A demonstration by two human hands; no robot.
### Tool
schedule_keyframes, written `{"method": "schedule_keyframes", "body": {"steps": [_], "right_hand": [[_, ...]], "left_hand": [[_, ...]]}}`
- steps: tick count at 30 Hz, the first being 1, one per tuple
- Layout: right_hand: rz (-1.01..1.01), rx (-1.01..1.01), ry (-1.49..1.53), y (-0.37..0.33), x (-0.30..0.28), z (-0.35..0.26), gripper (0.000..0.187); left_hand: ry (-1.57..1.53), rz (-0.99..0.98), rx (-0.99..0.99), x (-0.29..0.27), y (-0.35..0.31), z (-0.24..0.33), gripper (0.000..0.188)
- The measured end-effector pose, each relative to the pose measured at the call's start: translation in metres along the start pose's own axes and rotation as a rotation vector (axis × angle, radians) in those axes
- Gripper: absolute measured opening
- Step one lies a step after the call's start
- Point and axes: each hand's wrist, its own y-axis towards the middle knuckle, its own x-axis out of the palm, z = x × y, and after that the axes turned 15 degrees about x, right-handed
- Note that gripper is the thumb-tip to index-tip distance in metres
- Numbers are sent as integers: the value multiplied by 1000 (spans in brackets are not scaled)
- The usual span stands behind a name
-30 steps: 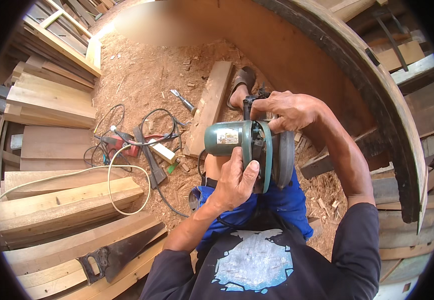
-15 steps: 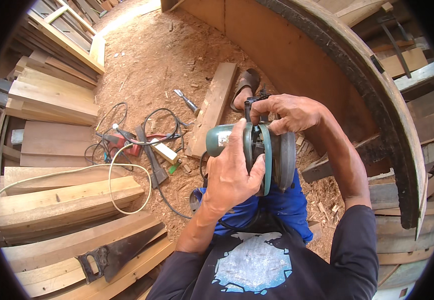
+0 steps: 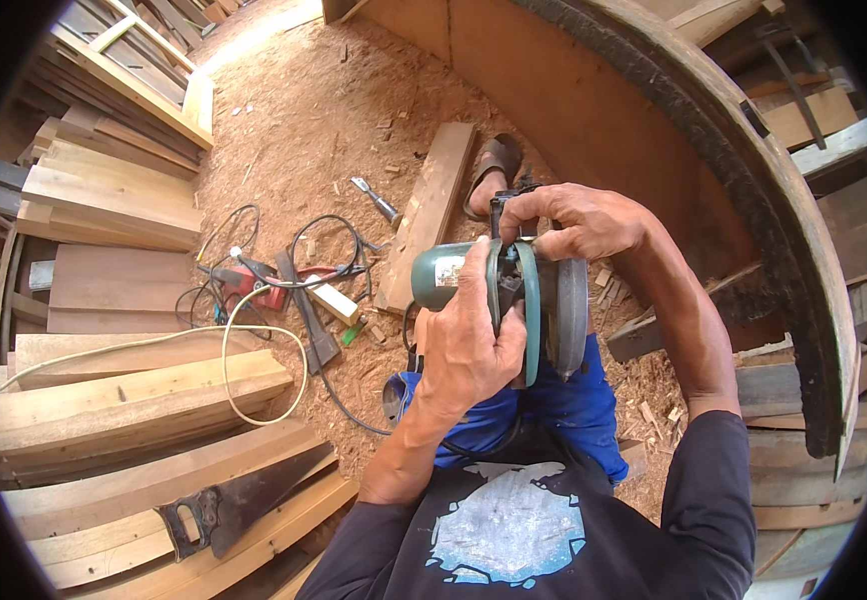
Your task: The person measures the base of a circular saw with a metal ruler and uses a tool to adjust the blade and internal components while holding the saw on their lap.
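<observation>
Held over my lap is a circular saw (image 3: 437,277), with a green motor housing, a green rounded handle and a grey round guard. My left hand (image 3: 469,355) is closed round its handle, fingers pointing up along the body and thumb on the near side. From the far right, my right hand (image 3: 589,222) curls its fingers onto the black fitting at the saw's far end. What its fingertips pinch there is hidden. A dark cord runs from the saw past my left thigh.
On the left lie stacked boards (image 3: 144,385) with a handsaw (image 3: 239,500). On the sawdust floor are a red power tool (image 3: 272,292), tangled cords, a hammer-like tool (image 3: 306,318), a chisel (image 3: 378,200) and a plank (image 3: 432,215). A large curved wooden piece (image 3: 744,130) rises at right.
Both hands keep hold of the circular saw, and the right fingers have shifted slightly on the black fitting. The whole view has moved a little.
</observation>
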Motion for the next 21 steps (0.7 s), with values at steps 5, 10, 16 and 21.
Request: {"method": "schedule_keyframes", "body": {"steps": [5,10,16,21], "right_hand": [[-25,-165,198,4,2,11,50],[-28,-196,209,2,2,13,52],[13,-137,210,-19,3,0,49],[59,-157,167,-38,7,-5,38]], "left_hand": [[-194,35,-149,4,-3,-5,67],[-412,130,-162,18,-7,-12,65],[-472,13,-260,-9,1,-12,65],[-633,-301,-330,-38,28,-5,68]]}}
